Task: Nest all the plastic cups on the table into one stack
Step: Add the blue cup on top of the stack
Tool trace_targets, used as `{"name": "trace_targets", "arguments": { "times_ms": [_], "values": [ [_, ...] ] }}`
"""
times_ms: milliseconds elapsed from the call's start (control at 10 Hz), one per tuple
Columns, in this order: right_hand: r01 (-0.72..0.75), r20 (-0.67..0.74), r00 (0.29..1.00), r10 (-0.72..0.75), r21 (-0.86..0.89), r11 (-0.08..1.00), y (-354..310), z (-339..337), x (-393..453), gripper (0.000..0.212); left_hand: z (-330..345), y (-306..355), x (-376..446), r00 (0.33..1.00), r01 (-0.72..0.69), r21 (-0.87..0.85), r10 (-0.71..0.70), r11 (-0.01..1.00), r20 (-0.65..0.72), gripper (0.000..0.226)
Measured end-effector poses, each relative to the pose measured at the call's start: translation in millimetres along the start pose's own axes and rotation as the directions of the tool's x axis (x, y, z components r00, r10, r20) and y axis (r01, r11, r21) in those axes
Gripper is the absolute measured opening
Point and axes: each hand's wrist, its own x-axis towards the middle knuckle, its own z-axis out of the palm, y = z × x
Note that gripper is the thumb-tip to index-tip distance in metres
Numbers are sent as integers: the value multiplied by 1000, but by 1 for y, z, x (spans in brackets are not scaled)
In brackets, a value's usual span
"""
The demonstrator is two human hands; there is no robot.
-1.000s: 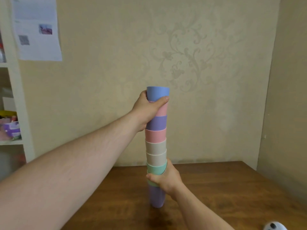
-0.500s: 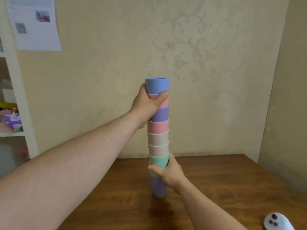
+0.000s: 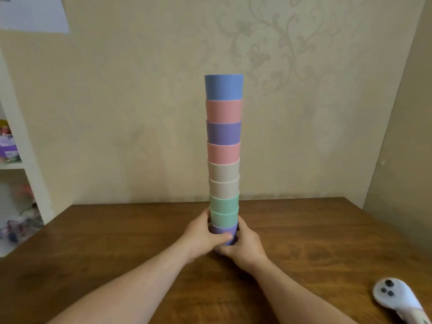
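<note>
Since the earlier frame the left hand [image 3: 202, 235] had dropped from the top of the stack [image 3: 224, 157] to its foot, so that both hands now wrapped the lowest cup; the stack stood lower and nearer the frame's centre than before. The right hand [image 3: 243, 245] was closed on the same purple bottom cup [image 3: 223, 230] from the other side, its fingers curled round the base, and the left thumb lay across the cup's front.

The stack stood upright on the worktop [image 3: 315, 242], its long axis vertical, rising straight up from the hands through the middle of the frame. Both hands were equally near, one on each side of the base, with the whole height of the column unsupported above them.

Nine cups showed in it, counted from the top: one blue, one pink, one purple, one pink, two beige, two green, one purple. That made two pink, two purple, two beige, two green, one blue. No loose cup lay on the worktop, so the nesting looked finished. One white controller [image 3: 395, 299] lay at the lower right, well apart from the stack.
</note>
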Motion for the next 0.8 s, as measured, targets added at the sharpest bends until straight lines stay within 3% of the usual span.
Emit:
{"name": "trace_targets", "arguments": {
  "times_ms": [300,500,600,700,800],
  "values": [
    [-63,-76,995,60,-44,997,4,8,64,69,17,-26,66,993,72,-64,-78,995,-93,91],
    [-56,-58,997,52,-77,995,9,9,85,72,16,-28,85,993,83,-51,-87,995,-85,89],
    [-45,-29,999,39,-214,976,13,9,80,66,13,-28,75,995,71,-61,-75,996,-65,107],
    [-58,-3,998,62,-401,914,18,1,67,81,5,-39,59,992,115,-8,-115,993,-48,129],
    [-37,45,996,78,-584,811,20,-5,39,80,-9,-53,25,988,156,239,-145,958,-60,99]
  ]
}}
